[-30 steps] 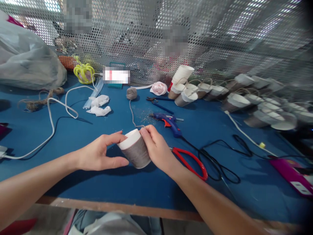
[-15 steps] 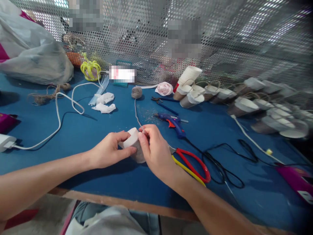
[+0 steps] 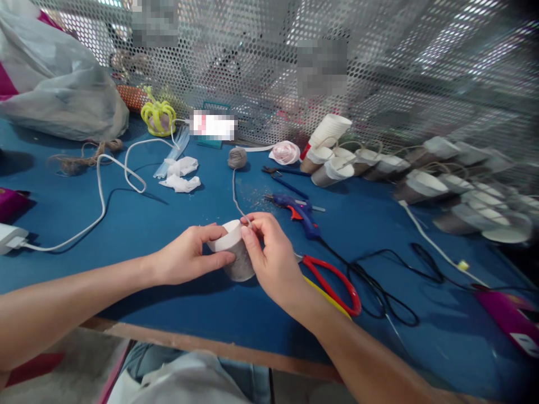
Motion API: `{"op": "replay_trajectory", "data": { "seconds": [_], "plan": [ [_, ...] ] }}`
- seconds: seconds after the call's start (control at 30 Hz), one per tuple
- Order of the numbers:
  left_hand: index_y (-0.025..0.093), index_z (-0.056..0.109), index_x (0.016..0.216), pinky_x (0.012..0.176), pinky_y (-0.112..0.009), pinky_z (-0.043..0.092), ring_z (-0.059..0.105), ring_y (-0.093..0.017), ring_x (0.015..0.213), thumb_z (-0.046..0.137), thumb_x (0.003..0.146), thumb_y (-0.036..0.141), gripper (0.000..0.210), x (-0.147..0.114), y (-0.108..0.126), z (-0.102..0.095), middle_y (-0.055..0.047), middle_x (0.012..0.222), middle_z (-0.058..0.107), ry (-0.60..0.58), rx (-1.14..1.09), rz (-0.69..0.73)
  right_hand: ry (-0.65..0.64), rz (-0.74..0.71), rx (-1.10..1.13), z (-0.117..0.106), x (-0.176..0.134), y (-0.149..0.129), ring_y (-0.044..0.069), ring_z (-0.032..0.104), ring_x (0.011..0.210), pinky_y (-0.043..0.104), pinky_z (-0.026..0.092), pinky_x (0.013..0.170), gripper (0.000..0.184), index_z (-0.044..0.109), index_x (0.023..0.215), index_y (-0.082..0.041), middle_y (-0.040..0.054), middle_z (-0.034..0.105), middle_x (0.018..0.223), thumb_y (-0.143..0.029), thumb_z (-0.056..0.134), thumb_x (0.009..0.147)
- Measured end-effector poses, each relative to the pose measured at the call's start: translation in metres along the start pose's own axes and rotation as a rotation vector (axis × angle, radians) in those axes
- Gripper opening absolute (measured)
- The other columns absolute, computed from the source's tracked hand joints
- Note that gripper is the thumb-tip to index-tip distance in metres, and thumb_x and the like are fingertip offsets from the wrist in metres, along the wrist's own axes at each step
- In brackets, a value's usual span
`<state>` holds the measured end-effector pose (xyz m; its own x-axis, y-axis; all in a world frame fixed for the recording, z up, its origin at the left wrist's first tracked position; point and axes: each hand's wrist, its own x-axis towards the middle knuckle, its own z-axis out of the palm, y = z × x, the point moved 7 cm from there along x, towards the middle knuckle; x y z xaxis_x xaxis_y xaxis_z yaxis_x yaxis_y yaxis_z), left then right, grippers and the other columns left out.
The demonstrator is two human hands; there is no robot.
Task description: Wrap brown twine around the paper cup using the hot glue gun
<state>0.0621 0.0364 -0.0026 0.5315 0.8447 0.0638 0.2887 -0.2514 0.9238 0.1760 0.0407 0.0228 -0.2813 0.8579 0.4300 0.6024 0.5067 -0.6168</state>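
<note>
A paper cup (image 3: 241, 266), grey-wrapped below and white at its rim, is tilted toward me near the table's front edge. My left hand (image 3: 197, 253) grips its left side, with the thumb outside and the fingers at the mouth. My right hand (image 3: 269, 252) pinches a grey yarn strand (image 3: 236, 193) against the cup's right rim. From there the strand runs back to a small ball of grey yarn (image 3: 237, 158). A blue glue gun (image 3: 297, 212) lies just beyond my right hand. Scissors with red and yellow handles (image 3: 337, 283) are partly hidden behind my right wrist.
Pliers (image 3: 282, 178), a pink ribbon roll (image 3: 285, 152) and several wrapped cups with twine handles (image 3: 332, 171) stand toward the back right. White tissue pieces (image 3: 181, 174), a white cable (image 3: 101, 196) and a plastic bag (image 3: 63, 90) lie left. A perforated metal screen (image 3: 252, 67) borders the back.
The cup has turned slightly more upright in my hands, and my right hand has shifted a little to the right with the yarn. The camera view has moved slightly.
</note>
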Motion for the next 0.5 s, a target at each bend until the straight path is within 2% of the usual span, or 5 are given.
{"op": "replay_trajectory", "data": {
  "seconds": [0.23,0.5],
  "plan": [
    [0.01,0.057,0.086,0.067,-0.022,0.04,0.045,-0.011,0.069,0.051,0.079,0.026,0.019,-0.001,-0.002,0.002,0.0,0.075,0.053,-0.006,-0.019,-0.01,-0.002,0.051,-0.036,0.01,-0.005,0.007,0.018,0.056,0.079,0.034,0.046,0.07,0.012,0.042,0.087,-0.018,0.0094,0.056,0.086,-0.027,0.033,0.088],
    [0.011,0.051,0.079,0.058,-0.02,0.036,0.039,-0.009,0.061,0.048,0.077,0.027,0.016,-0.001,0.0,0.005,0.003,0.067,0.046,-0.033,-0.127,-0.07,0.022,0.005,-0.106,0.011,-0.004,0.003,0.017,0.054,0.074,0.032,0.045,0.065,0.01,0.039,0.084,-0.018,0.0091,0.054,0.084,-0.025,0.032,0.088]
  ]
}}
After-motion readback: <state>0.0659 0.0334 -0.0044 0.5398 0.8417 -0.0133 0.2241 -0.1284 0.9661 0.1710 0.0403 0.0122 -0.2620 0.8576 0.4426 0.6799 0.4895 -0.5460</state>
